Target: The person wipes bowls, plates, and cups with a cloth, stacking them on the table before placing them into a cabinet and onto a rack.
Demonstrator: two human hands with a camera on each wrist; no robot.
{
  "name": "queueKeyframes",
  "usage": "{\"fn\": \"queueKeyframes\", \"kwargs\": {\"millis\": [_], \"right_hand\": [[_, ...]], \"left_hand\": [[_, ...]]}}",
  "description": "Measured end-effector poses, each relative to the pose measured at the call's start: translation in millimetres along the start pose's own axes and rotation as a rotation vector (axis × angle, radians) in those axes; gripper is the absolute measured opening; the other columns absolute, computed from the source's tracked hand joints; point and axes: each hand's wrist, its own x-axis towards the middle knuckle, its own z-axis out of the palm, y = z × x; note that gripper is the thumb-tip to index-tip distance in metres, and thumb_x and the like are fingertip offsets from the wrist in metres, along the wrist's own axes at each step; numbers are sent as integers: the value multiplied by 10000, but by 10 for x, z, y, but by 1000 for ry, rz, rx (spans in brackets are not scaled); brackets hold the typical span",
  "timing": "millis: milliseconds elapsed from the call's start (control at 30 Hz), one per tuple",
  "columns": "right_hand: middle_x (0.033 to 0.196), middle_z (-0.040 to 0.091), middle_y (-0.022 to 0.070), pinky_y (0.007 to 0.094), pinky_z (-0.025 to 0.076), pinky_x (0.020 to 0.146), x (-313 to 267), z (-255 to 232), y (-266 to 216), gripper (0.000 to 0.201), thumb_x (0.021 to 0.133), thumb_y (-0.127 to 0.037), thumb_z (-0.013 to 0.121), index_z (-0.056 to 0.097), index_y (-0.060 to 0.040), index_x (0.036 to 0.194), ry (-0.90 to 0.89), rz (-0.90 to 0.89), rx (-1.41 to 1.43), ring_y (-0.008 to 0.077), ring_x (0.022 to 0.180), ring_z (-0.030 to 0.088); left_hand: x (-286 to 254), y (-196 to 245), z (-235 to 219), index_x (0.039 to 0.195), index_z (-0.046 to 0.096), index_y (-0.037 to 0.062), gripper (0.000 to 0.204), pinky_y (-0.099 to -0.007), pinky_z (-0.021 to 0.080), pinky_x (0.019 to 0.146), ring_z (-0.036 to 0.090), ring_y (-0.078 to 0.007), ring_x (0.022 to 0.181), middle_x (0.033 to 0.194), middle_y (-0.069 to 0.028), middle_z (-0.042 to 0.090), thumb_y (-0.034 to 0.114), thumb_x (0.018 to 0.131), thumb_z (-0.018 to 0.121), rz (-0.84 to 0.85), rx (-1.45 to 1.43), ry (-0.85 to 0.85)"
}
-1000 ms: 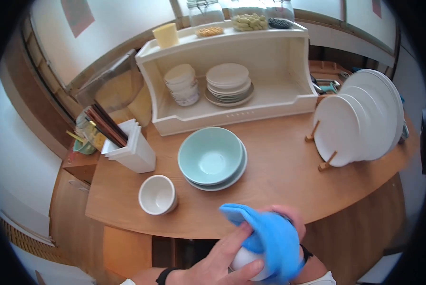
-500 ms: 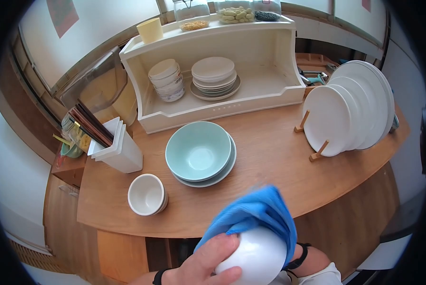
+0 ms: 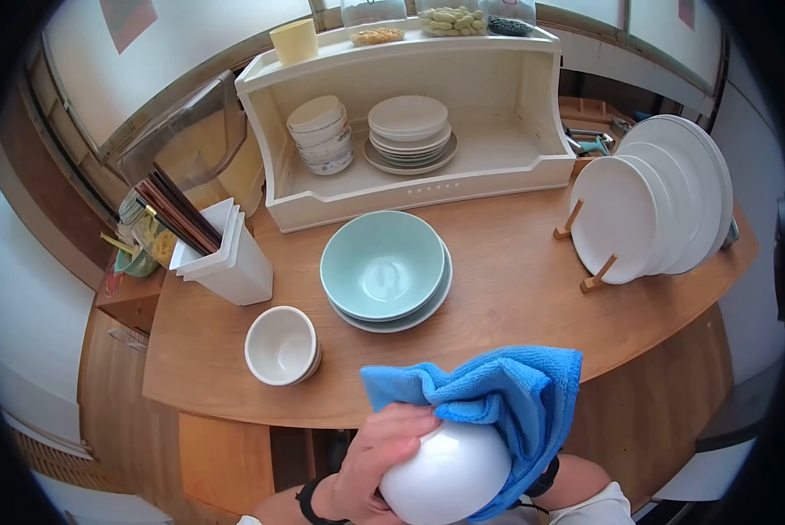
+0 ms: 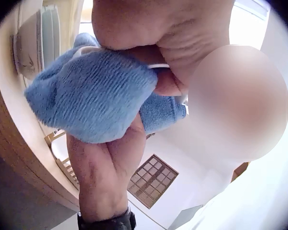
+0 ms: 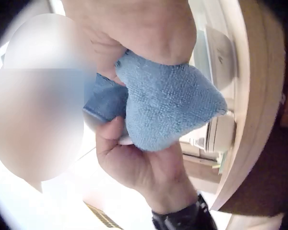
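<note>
Low at the front in the head view, my left hand (image 3: 375,459) grips a white bowl (image 3: 452,472), its rounded outside facing up. A blue cloth (image 3: 519,398) drapes around the bowl's far and right sides. My right hand is hidden behind the cloth there, with only the forearm (image 3: 582,479) showing. From the right wrist, the right hand (image 5: 148,31) holds the cloth (image 5: 165,100) against the bowl, opposite the left hand (image 5: 127,160). The cloth covers most of the bowl in both wrist views.
A pale green bowl (image 3: 383,262) sits on a plate (image 3: 436,302) mid-table. Left of it are stacked white cups (image 3: 283,346) and a chopstick holder (image 3: 235,267). Plates (image 3: 620,219) stand in a rack at right. Behind, a white shelf (image 3: 488,114) bears stacked bowls and plates.
The white bowl has tilted so its rounded outside shows, and the cloth has shifted around to its far and right sides. The left hand still holds the bowl.
</note>
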Motion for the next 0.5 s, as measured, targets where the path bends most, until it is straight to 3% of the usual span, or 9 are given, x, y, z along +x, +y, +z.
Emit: {"fn": "queueKeyframes", "kwargs": {"millis": [33,167,233,267,300,333,367,400,500], "right_hand": [[1396,449,91,336,336,1078,143,83,119,487,936,-256,564,432,-91,1375,22,66,440,177,1244,452],[1337,503,172,382,420,1002,248,98,109,483,829,-196,706,538,-45,1256,23,-78,491,293,1186,524],[1263,544,226,392,480,921,311,-50,348,506,792,-163,731,537,-15,1235,-36,-169,152,333,1105,573],[1166,584,247,398,516,834,379,-75,-118,538,742,-138,756,539,10,1212,196,-643,-278,355,1019,606],[1166,584,247,398,516,834,391,-59,-172,538,742,-138,756,539,10,1212,190,-641,-274,355,1019,606],[1152,589,239,395,516,821,406,-52,-205,540,730,-131,754,543,15,1205,237,-750,-333,349,1004,609],[1137,594,231,392,517,808,422,-42,-221,542,718,-124,752,547,20,1198,285,-859,-393,343,988,613],[1168,578,215,378,503,836,410,9,-164,527,752,-140,745,531,16,1208,287,-786,-300,331,1019,599],[1229,546,194,373,473,894,371,96,-179,530,788,-170,736,506,11,1229,241,-461,-250,310,1087,566]], "left_hand": [[-25,0,31,1357,386,21,757,-494,371,990,498,-392,1173,1314,-245,478,397,786,712,22,-41,43],[-44,25,129,1304,450,-22,644,-430,495,862,586,-321,1059,1222,-174,548,174,759,732,-75,51,188],[-40,-52,87,1360,378,16,750,-465,449,920,521,-373,1147,1297,-199,480,314,765,725,7,137,73],[-106,-44,98,1348,387,18,730,-467,455,918,530,-373,1131,1278,-209,490,332,775,715,-196,31,2],[-178,-30,112,1336,396,20,711,-469,461,916,539,-374,1115,1258,-220,500,350,786,705,-400,-77,-67],[-140,-43,85,1336,396,20,711,-469,461,916,539,-374,1115,1258,-220,500,350,786,705,-401,-75,-64],[-61,-72,45,1320,403,13,694,-474,465,914,547,-362,1099,1234,-223,512,316,782,717,-138,45,-6],[-13,-88,20,1305,409,7,677,-479,469,912,555,-351,1084,1210,-227,523,283,777,730,126,164,49],[22,22,134,1282,463,38,595,-525,391,1012,557,-381,1115,1225,-210,539,60,731,685,-36,72,294]]}}
